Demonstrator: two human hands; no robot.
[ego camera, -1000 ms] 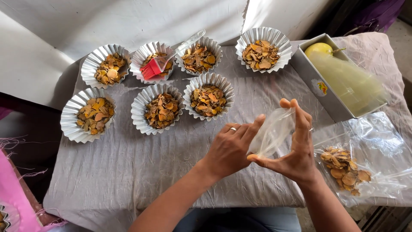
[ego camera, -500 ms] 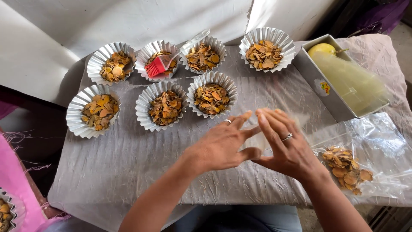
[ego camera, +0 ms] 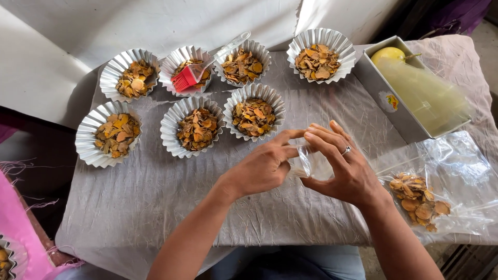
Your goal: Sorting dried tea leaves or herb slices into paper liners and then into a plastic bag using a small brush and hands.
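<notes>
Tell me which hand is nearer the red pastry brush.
Left. The left hand sits below and right of the red pastry brush, which rests in a foil cup. The right hand is farther right, both pinching a clear bag.

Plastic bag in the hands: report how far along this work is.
Done: seven fluted foil cups on the table hold orange-brown chips, and a red brush rests across one. In hand: the left hand and right hand together pinch a small clear bag, which looks empty. Left: a pile of loose chips lies on clear plastic at the right.
</notes>
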